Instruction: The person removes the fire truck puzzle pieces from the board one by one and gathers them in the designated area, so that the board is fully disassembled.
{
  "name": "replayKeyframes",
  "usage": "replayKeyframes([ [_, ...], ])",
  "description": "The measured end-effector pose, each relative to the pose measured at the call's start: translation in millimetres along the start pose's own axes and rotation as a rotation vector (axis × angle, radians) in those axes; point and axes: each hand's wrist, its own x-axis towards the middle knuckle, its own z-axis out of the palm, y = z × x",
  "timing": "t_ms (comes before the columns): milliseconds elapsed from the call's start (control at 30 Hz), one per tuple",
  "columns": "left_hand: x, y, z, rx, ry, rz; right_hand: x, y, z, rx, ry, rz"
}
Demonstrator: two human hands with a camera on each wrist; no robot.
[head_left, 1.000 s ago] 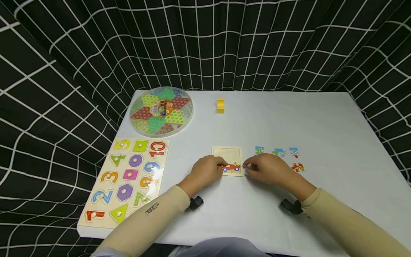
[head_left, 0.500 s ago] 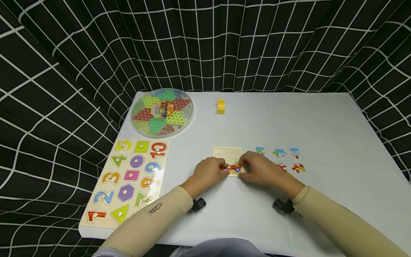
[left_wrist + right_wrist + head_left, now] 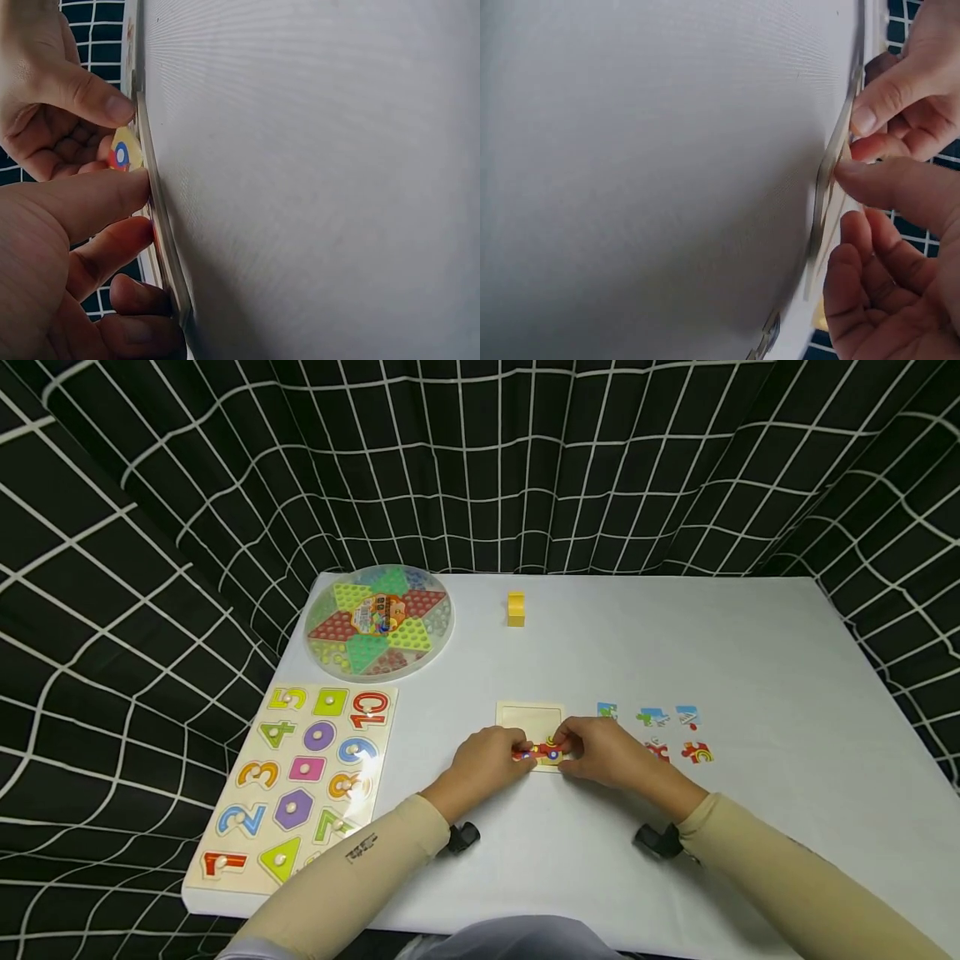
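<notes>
A small wooden puzzle frame [image 3: 531,717] lies in front of the person, with red, blue and yellow pieces along its near side. The left hand [image 3: 483,762] is at the frame's near left; its thumb and index finger pinch a red puzzle piece [image 3: 522,755], mostly covered by the fingers. At the near right corner, the right hand [image 3: 606,753] pinches another puzzle piece [image 3: 553,752] between thumb and fingers. In the left wrist view this piece [image 3: 122,151], with a blue ring on yellow and red, is tilted up from the frame.
Several loose puzzle pieces [image 3: 690,715] lie right of the frame, partly behind the right hand. A number-and-shape board [image 3: 307,793] is at the left, with a round Chinese checkers set [image 3: 378,622] beyond it. A yellow block [image 3: 515,610] stands at the back.
The right hand has come left from beside the frame to the piece at its near right corner, and holds it. The left hand stays in place.
</notes>
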Motion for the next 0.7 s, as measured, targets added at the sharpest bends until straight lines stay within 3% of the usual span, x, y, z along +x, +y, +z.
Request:
replayKeyframes([
  [133,-0.5,-0.3,0.2,-0.004,-0.005,-0.004,-5.4,6,-6,0.016,0.001,0.010],
  [267,-0.6,-1.5,-0.1,-0.012,-0.008,-0.010,-21.7,29,-21,0.086,-0.028,0.024],
  [433,-0.1,-1.9,-0.9,-0.018,-0.017,-0.025,-60.9,69,-49,0.162,-0.088,0.051],
  [600,-0.5,-1.4,-0.3,-0.033,-0.025,-0.013,-103.7,104,-76,0.157,-0.116,0.145],
  [700,0.1,-1.7,1.2,-0.039,-0.022,-0.008,-120.0,118,-86,0.152,-0.123,0.197],
])
